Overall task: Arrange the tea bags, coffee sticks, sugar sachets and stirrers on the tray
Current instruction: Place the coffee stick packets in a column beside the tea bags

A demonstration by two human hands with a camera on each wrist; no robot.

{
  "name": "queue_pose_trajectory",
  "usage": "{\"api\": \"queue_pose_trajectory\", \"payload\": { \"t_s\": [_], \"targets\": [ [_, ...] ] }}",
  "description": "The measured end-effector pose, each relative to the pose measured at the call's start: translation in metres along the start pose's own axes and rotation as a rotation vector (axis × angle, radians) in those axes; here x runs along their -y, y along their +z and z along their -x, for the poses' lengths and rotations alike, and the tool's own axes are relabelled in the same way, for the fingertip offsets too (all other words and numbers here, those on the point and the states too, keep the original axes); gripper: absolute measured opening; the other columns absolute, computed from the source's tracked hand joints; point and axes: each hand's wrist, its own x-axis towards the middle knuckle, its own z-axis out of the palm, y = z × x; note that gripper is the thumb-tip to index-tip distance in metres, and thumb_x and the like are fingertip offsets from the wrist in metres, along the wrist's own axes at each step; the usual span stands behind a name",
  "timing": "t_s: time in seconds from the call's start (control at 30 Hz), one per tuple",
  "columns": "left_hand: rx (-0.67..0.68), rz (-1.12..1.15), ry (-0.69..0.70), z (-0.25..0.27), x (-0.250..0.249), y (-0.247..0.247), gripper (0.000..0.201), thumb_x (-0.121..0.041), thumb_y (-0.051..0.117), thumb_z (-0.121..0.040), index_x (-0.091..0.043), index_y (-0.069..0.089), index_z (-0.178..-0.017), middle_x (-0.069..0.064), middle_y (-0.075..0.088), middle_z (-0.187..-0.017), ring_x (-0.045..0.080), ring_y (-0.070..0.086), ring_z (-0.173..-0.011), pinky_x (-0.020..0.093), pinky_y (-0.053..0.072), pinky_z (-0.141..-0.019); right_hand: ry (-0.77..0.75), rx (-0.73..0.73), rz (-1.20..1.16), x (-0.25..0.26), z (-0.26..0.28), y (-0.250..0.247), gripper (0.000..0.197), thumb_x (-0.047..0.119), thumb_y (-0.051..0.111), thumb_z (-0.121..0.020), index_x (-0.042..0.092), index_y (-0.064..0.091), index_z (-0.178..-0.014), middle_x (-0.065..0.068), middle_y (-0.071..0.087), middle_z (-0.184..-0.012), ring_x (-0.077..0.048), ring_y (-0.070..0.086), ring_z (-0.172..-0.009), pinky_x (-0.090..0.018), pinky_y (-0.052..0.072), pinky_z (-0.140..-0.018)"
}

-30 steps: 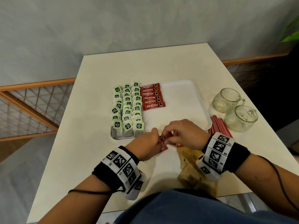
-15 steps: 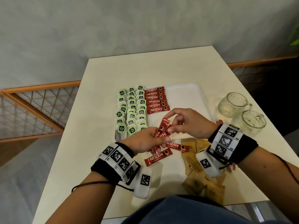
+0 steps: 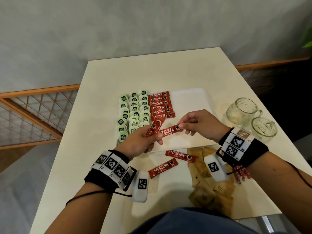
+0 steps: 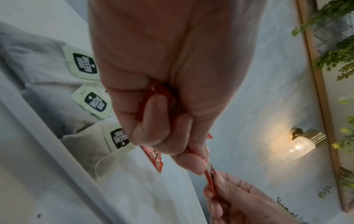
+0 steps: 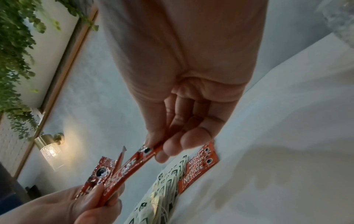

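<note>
left hand point(image 3: 140, 142): small bunch of coffee sticks gripped | right hand point(image 3: 200, 125): far end of one stick point(image 3: 168, 130) pinched above the tray point(image 3: 190, 98) | stick's long axis: hand to hand, roughly parallel to the row of laid sticks point(image 3: 160, 105) just beyond.

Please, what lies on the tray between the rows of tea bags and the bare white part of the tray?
In the head view, a column of red coffee sticks lies there, right beside the tea bags, on the tray.
</note>
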Motion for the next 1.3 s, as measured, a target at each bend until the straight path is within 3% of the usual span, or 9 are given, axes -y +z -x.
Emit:
{"api": "queue_pose_trajectory", "payload": {
  "t_s": [0.13,0.23,0.43,0.73,0.9,1.03,1.1,1.2,1.3],
  "targets": [
    [-0.204,-0.053,-0.012,-0.009,-0.003,-0.01,0.017,-0.032,0.055,-0.098,-0.017,0.059,-0.09,-0.008,0.066,-0.068,0.006,0.044,-0.048,0.016,0.037,-0.045,0.037,-0.055,0.02,-0.006,-0.009,-0.002,0.002,0.011,0.07,-0.086,0.012,0.073,-0.085,0.001,0.066,-0.069,-0.01,0.06,-0.063,-0.023,0.05,-0.055],
    [-0.353,0.159,-0.065,-0.013,-0.004,-0.025,0.019,-0.034,0.052,-0.099,-0.016,0.055,-0.091,0.0,0.064,-0.073,0.007,0.037,-0.041,0.02,0.027,-0.04,0.121,-0.107,0.038,-0.017,-0.018,-0.006,0.003,0.01,0.069,-0.086,0.011,0.072,-0.086,-0.003,0.067,-0.073,-0.012,0.058,-0.062,-0.021,0.048,-0.053],
    [-0.431,0.153,-0.101,-0.019,-0.004,-0.042,0.013,-0.025,0.043,-0.097,-0.013,0.046,-0.095,0.005,0.066,-0.08,0.01,0.036,-0.043,0.022,0.024,-0.042,0.252,-0.167,0.093,-0.034,-0.047,-0.003,0.003,0.014,0.074,-0.083,0.011,0.074,-0.082,-0.015,0.073,-0.081,-0.016,0.058,-0.06,-0.027,0.046,-0.054],
    [-0.305,0.121,-0.103,-0.016,0.004,-0.036,0.013,-0.013,0.049,-0.099,-0.005,0.054,-0.108,0.008,0.072,-0.085,0.017,0.058,-0.051,0.022,0.039,-0.039,0.295,-0.243,0.13,-0.028,-0.078,0.009,0.028,0.018,0.082,-0.074,0.013,0.057,-0.086,-0.006,0.066,-0.076,-0.017,0.059,-0.06,-0.028,0.045,-0.056],
    [-0.263,0.138,-0.094,-0.016,0.004,-0.035,0.013,-0.019,0.054,-0.099,-0.01,0.057,-0.107,0.008,0.074,-0.087,0.016,0.056,-0.05,0.021,0.035,-0.04,0.297,-0.238,0.157,-0.027,-0.083,0.01,0.031,0.022,0.084,-0.071,0.015,0.056,-0.084,-0.012,0.069,-0.08,-0.019,0.06,-0.061,-0.031,0.047,-0.062],
    [-0.245,0.158,-0.077,-0.015,0.0,-0.032,0.014,-0.021,0.062,-0.094,-0.015,0.062,-0.107,0.007,0.074,-0.081,0.013,0.049,-0.043,0.018,0.03,-0.038,0.277,-0.253,0.219,-0.021,-0.079,0.007,0.035,0.035,0.084,-0.07,0.015,0.059,-0.086,-0.005,0.068,-0.083,-0.02,0.063,-0.068,-0.033,0.052,-0.069],
    [-0.237,0.151,-0.072,-0.015,-0.002,-0.03,0.014,-0.019,0.064,-0.093,-0.014,0.064,-0.106,0.006,0.074,-0.079,0.011,0.046,-0.041,0.017,0.031,-0.037,0.21,-0.273,0.201,-0.011,-0.072,0.005,0.033,0.042,0.078,-0.075,0.015,0.063,-0.087,-0.002,0.068,-0.086,-0.016,0.063,-0.069,-0.029,0.049,-0.066],
    [-0.249,0.184,-0.047,-0.017,-0.006,-0.023,0.015,-0.012,0.064,-0.092,-0.008,0.064,-0.107,0.01,0.071,-0.079,0.004,0.047,-0.038,0.014,0.033,-0.037,0.141,-0.17,0.017,0.015,-0.054,0.01,0.032,0.047,0.067,-0.084,0.016,0.069,-0.089,0.0,0.07,-0.082,-0.012,0.06,-0.064,-0.025,0.046,-0.059],
    [-0.274,0.17,0.001,-0.021,-0.011,-0.015,0.017,-0.011,0.066,-0.091,-0.007,0.065,-0.108,0.012,0.071,-0.082,-0.002,0.047,-0.037,0.011,0.032,-0.037,0.11,0.011,-0.025,0.032,-0.04,0.018,0.025,0.038,0.071,-0.084,0.015,0.072,-0.093,0.002,0.069,-0.074,-0.01,0.059,-0.062,-0.022,0.047,-0.056]
  ]
}}
